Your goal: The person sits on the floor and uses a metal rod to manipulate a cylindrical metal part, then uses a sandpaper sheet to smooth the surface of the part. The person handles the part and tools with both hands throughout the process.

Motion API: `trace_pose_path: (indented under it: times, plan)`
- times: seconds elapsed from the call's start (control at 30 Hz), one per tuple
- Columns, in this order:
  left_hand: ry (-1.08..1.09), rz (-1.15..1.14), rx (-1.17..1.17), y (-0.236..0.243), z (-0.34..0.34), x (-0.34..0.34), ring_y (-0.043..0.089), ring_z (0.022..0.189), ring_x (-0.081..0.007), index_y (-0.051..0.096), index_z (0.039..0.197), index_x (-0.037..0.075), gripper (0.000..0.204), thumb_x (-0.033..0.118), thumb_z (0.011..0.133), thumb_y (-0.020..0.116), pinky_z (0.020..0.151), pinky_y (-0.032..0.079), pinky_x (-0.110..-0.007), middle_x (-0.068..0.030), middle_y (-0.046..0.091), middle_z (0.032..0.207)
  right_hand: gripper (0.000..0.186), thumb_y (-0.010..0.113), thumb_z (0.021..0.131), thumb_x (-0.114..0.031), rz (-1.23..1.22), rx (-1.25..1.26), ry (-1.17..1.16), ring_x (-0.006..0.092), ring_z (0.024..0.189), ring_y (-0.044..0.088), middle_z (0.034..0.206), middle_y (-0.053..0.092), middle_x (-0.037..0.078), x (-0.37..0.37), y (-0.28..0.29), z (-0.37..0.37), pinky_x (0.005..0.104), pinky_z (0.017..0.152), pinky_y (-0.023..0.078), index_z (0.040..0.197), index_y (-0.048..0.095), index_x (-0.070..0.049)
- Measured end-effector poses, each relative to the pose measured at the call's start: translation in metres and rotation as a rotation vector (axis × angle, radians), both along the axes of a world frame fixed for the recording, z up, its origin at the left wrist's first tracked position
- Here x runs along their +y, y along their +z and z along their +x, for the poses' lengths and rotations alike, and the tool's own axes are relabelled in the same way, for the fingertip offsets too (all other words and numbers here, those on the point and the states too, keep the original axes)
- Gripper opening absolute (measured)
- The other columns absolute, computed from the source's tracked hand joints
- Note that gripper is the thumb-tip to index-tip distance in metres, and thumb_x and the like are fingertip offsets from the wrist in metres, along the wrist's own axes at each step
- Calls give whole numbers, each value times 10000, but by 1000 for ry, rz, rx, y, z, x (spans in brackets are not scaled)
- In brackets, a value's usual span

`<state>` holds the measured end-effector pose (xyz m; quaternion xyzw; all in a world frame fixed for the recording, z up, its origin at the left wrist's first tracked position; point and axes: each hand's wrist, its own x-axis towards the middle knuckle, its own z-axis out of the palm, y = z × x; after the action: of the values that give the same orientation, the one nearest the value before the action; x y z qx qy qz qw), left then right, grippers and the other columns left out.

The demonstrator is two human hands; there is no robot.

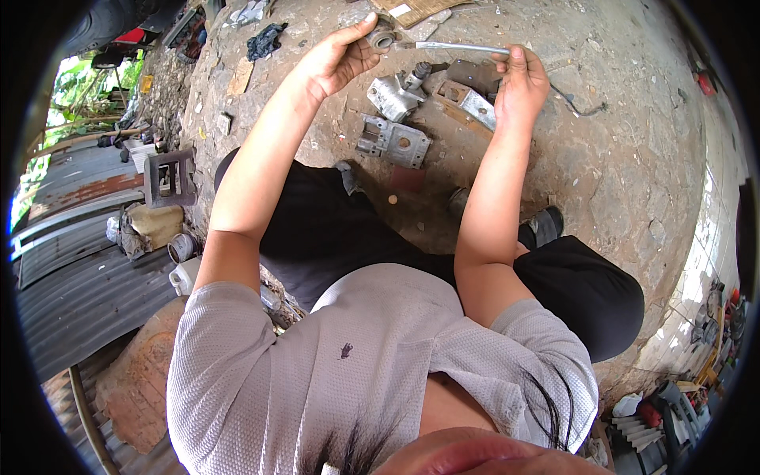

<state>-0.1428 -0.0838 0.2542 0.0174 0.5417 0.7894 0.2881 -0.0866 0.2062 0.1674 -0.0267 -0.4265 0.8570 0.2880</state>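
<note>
At the far side of the view my left hand (pixel 346 62) is closed on a round, ring-shaped metal part (pixel 382 38) with a hole in its middle. My right hand (pixel 522 79) pinches the end of a thin brush (pixel 463 47) with a long grey handle. The brush's dark tip points left and is close to the ring-shaped part; whether they touch I cannot tell. Below them on the ground lie a silvery metal casting (pixel 393 97), a flat metal bracket with holes (pixel 394 140) and a rectangular metal piece (pixel 467 100).
A dark cable (pixel 576 105) lies right of my right hand. Cardboard (pixel 419 11) and a black rag (pixel 266 41) are on the rough ground. Corrugated metal sheets (pixel 87 277) and a grey frame (pixel 169 179) stand at the left. Assorted scrap (pixel 673 408) fills the lower right.
</note>
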Motion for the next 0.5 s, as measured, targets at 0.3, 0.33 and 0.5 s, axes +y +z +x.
trace_pose_path:
  times: [0.3, 0.33, 0.5]
  plan:
    - [16, -43, 19, -7, -2, 1, 694, 876, -85, 736, 1139, 104, 298, 330, 949, 772, 838, 566, -267, -22, 758, 1026, 179, 694, 1001, -127, 76, -53, -36, 192, 799, 687, 919, 726, 118, -3, 1, -1, 280, 692, 503, 1044, 688, 46]
    - [36, -60, 36, -9, -3, -2, 695, 870, -92, 736, 1144, 97, 307, 328, 946, 776, 834, 567, -279, -26, 758, 1025, 178, 686, 1007, -134, 63, -81, -72, 193, 797, 686, 921, 728, 121, -2, 1, -1, 284, 692, 502, 1041, 685, 41]
    - [78, -628, 557, 0, 2, 4, 722, 898, -178, 724, 1179, 76, 435, 371, 879, 832, 850, 569, -346, -80, 768, 1052, 177, 667, 1020, -161, -155, -153, -159, 154, 782, 673, 936, 748, 118, 13, 3, 1, 270, 665, 477, 1088, 660, 2]
